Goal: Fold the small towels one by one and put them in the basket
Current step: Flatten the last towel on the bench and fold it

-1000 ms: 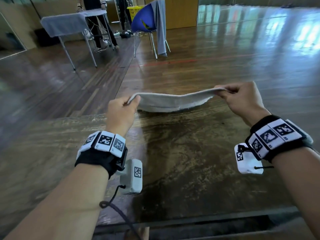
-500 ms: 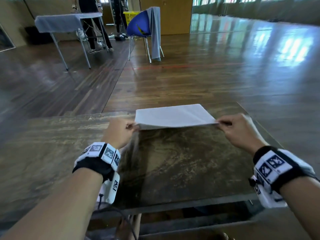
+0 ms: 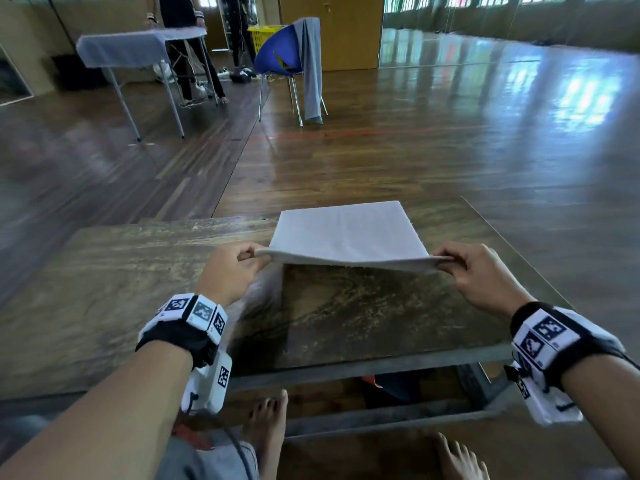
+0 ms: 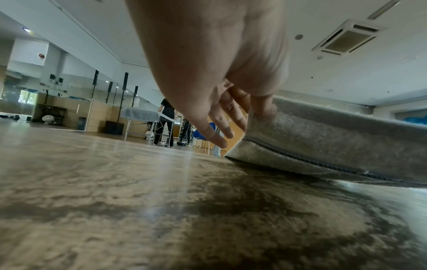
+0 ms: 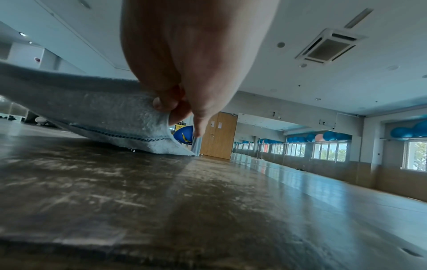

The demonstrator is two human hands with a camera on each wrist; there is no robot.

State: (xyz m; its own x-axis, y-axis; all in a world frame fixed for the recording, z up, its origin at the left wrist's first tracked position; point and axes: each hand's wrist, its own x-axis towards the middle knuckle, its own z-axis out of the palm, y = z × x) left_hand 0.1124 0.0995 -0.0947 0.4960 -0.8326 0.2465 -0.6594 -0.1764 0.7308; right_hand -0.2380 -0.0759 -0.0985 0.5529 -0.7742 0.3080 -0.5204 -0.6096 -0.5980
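Towel (image 3: 346,232): centre frame, far part on worktop (image 3: 138,271), near edge raised, I judge for folding.
Left hand (image 3: 230,268): pinches near-left corner.
Right hand (image 3: 479,271): pinches near-right corner, keeping the edge taut.

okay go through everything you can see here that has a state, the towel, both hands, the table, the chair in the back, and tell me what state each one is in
Small towel: near edge lifted off the table, far part lying flat.
Left hand: pinches the towel's near left corner.
Right hand: pinches the towel's near right corner.
Wooden table: bears the towel's far part.
Blue chair: upright, grey cloth draped over it.
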